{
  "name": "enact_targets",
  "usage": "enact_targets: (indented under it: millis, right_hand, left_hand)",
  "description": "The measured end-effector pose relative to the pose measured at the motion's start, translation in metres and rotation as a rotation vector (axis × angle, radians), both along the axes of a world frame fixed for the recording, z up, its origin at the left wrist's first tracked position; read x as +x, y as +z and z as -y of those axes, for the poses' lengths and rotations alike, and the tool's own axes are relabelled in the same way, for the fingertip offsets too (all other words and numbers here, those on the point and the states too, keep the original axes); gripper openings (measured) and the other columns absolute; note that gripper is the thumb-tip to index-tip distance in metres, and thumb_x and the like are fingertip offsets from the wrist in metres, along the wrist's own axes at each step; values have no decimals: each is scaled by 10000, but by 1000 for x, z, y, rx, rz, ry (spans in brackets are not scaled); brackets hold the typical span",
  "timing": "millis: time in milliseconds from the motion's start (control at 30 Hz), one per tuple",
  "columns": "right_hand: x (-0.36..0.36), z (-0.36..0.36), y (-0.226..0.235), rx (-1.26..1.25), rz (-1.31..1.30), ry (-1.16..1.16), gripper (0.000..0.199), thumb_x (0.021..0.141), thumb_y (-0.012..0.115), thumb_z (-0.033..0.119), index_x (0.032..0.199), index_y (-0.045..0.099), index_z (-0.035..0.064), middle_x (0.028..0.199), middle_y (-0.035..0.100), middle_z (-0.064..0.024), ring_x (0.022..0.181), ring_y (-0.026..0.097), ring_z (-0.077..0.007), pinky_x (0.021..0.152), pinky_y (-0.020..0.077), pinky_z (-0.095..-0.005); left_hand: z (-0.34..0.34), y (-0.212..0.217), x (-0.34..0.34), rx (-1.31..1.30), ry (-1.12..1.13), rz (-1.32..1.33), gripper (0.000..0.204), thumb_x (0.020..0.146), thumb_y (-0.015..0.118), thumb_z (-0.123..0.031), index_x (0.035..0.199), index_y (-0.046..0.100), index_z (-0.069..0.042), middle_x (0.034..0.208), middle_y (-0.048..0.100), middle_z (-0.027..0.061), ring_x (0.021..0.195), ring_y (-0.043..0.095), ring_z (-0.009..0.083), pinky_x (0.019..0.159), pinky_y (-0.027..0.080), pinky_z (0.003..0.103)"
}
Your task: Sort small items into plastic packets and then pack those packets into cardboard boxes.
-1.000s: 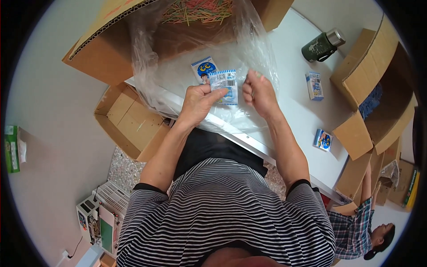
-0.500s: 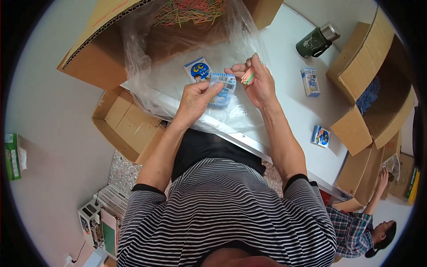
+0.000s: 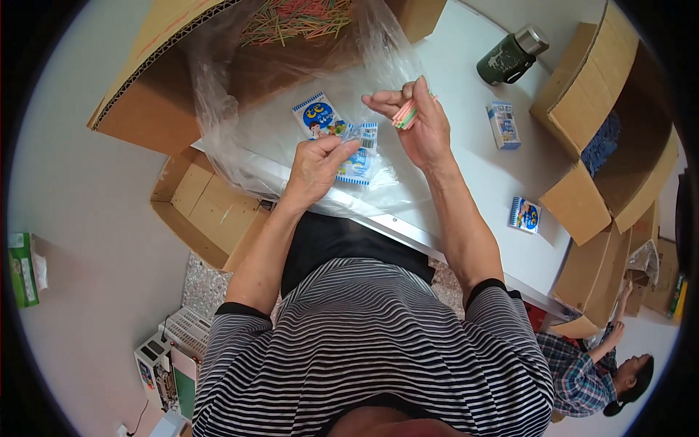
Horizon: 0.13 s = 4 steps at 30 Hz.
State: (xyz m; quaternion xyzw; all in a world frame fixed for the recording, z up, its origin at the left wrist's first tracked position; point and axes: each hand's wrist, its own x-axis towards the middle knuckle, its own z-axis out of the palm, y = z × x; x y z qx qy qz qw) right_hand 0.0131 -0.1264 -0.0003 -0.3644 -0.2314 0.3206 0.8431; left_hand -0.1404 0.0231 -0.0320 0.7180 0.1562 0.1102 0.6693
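My left hand (image 3: 314, 169) is closed, thumb and fingers pinching at a small blue-and-white printed packet (image 3: 359, 169); part of the packet is hidden behind the thumb. In my right hand (image 3: 426, 131) a small bundle of thin pink, green and pale sticks (image 3: 405, 114) lies against the palm, its fingers curved around the bundle and pointing left. Behind the left hand another blue-and-white packet (image 3: 318, 115) lies flat on clear plastic sheeting (image 3: 400, 175). A heap of the same coloured sticks (image 3: 298, 20) fills the plastic-lined cardboard box (image 3: 156, 102) at the far side.
On the white table (image 3: 466, 182) are a dark green flask (image 3: 510, 58), an upright packet (image 3: 504, 125) and a flat packet (image 3: 525, 215). Open cardboard boxes (image 3: 575, 197) line the right; a shallow carton (image 3: 207, 197) sits low left. A person in a checked shirt (image 3: 582, 379) works at right.
The packet at my left hand now hangs lower and its barcode side shows more. My right hand is slightly higher, still with the sticks. The other person's hands have moved down.
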Motion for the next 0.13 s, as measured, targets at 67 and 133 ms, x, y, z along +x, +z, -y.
enact_targets:
  millis: [67, 133]
  right_hand:
    - [-1, -3, 3, 29, 44, 7, 388, 1111, 285, 371, 932, 505, 108, 1069, 712, -220, 1141, 657, -396, 1086, 423, -512]
    - [-1, -3, 4, 57, 88, 12, 388, 1112, 282, 371, 933, 503, 108, 1081, 709, -226, 1156, 648, -400, 1095, 415, -514]
  left_hand:
    - [2, 2, 0, 4, -26, 15, 283, 941, 724, -208, 778, 685, 20, 647, 506, -68, 643, 421, 26, 559, 367, 240]
    - [4, 8, -1, 20, -96, -9, 275, 945, 718, -207, 803, 698, 27, 650, 528, -60, 662, 436, 23, 575, 376, 232]
